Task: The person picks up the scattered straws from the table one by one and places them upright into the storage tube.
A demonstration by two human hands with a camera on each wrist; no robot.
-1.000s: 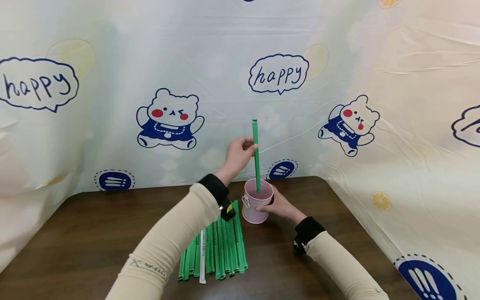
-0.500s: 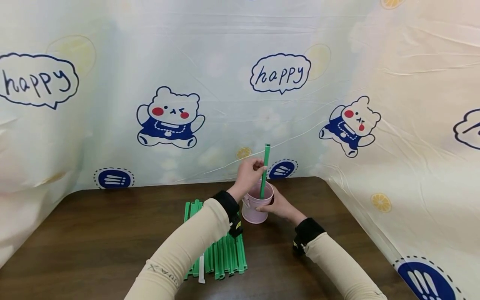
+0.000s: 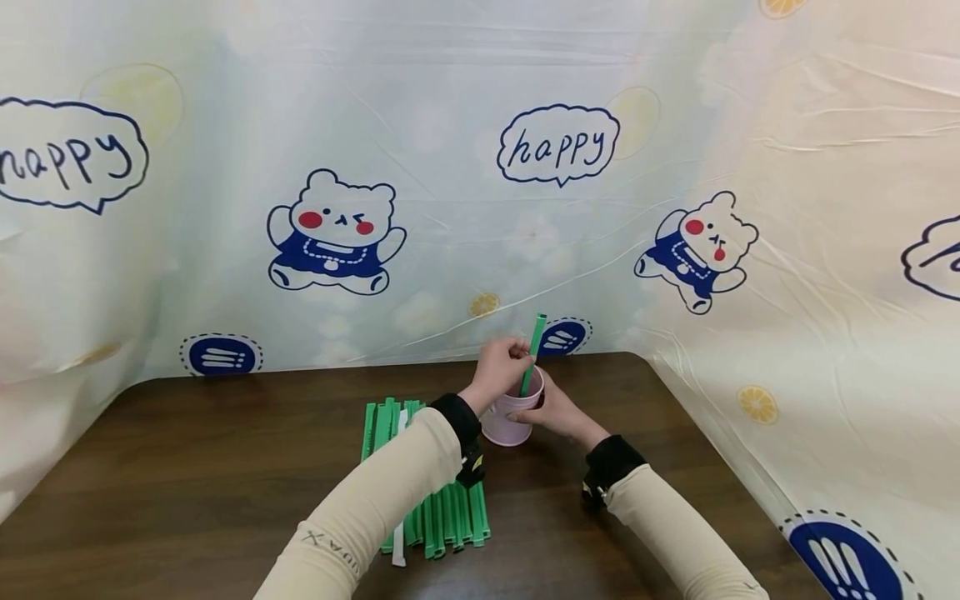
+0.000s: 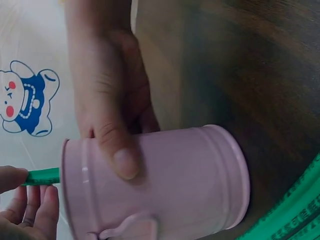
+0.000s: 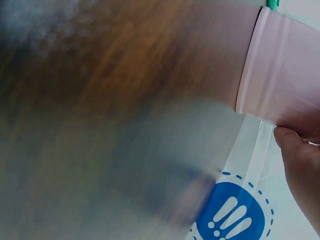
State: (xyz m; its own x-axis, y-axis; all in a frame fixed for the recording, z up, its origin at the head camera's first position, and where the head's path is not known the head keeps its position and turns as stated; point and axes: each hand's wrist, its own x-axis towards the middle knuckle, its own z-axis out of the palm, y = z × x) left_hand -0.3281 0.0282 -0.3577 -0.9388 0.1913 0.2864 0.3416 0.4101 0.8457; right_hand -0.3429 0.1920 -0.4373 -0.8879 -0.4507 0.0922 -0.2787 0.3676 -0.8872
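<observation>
Pinching green straw [image 3: 532, 354], left hand [image 3: 501, 367]; right hand [image 3: 551, 408] clasping pink cup [image 3: 508, 419]; straw's lower end hidden inside.

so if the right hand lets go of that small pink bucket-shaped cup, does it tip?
Possibly. The small pink bucket-shaped cup looks light and narrow, and the long green wrapped straw leans well above its rim. The right hand steadies its wall while the left hand pinches the straw, so a sideways nudge could topple it.

— What sits by your right hand?
— The pink cup [image 5: 287, 70], standing on the dark wooden table [image 5: 115, 75]; my fingertip [image 5: 295, 150] touches its side. A green tip [image 5: 272, 4] shows beyond it.
— And behind?
— A printed sheet [image 5: 235, 215] with a blue badge.
</observation>
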